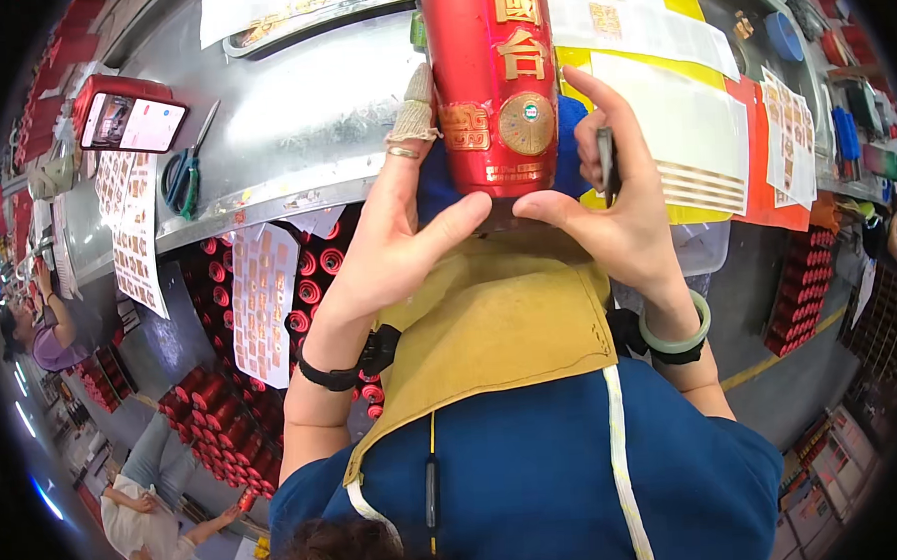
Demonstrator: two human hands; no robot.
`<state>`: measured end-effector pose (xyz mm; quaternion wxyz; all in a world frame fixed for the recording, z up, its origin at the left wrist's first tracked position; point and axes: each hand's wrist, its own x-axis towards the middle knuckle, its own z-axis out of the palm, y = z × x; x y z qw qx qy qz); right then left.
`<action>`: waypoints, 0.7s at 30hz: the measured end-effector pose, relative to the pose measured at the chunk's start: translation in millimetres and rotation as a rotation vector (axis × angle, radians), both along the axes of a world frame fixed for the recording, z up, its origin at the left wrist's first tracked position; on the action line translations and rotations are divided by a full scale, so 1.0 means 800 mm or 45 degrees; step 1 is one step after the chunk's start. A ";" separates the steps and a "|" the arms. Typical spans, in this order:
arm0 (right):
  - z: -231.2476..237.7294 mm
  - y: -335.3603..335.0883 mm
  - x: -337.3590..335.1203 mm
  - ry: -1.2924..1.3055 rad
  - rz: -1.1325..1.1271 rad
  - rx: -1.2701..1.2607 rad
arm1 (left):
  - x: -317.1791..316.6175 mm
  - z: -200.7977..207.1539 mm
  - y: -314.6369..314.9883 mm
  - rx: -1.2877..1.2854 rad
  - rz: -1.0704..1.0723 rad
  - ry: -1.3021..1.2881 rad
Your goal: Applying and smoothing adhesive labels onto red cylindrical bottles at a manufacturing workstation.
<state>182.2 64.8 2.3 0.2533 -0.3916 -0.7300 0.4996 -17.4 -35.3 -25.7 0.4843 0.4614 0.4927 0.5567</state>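
A red bottle with raised gold characters, a round gold medallion and a gold patterned patch lies with its base toward me, over something blue at the bench edge. My left hand lies along its left side, thumb at the base; a knitted cover wraps one finger. My right hand is at the right side, its thumb near the base and its index finger stretched along the bottle. Tucked in its curled fingers is a thin dark grey tool, its exact kind unclear.
On the metal bench lie scissors, a phone and gold sticker sheets. White sheets with gold strips lie on yellow at right. Red bottles are stacked below left. Another person works at lower left.
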 end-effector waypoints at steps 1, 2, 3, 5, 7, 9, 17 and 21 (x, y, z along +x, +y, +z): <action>-0.009 0.001 -0.002 0.004 0.024 0.128 | 0.001 0.002 0.001 -0.023 -0.038 -0.034; -0.015 0.000 -0.003 0.008 0.049 0.256 | 0.000 0.003 0.000 -0.025 -0.035 -0.033; -0.017 -0.001 -0.004 -0.009 0.047 0.278 | 0.000 0.001 0.001 -0.051 -0.044 0.055; -0.020 -0.002 -0.004 0.029 0.038 0.204 | -0.001 0.000 0.002 -0.077 -0.051 0.142; -0.015 -0.004 -0.005 0.054 0.017 0.075 | -0.002 0.002 0.002 -0.094 -0.075 0.134; -0.020 -0.004 -0.004 0.065 0.015 0.093 | -0.002 0.002 0.002 -0.092 -0.077 0.122; -0.011 0.001 0.007 0.152 0.041 -0.014 | 0.009 0.002 -0.001 -0.071 0.031 0.158; -0.011 0.003 0.019 0.121 -0.003 -0.090 | 0.019 -0.008 0.008 0.088 0.271 0.704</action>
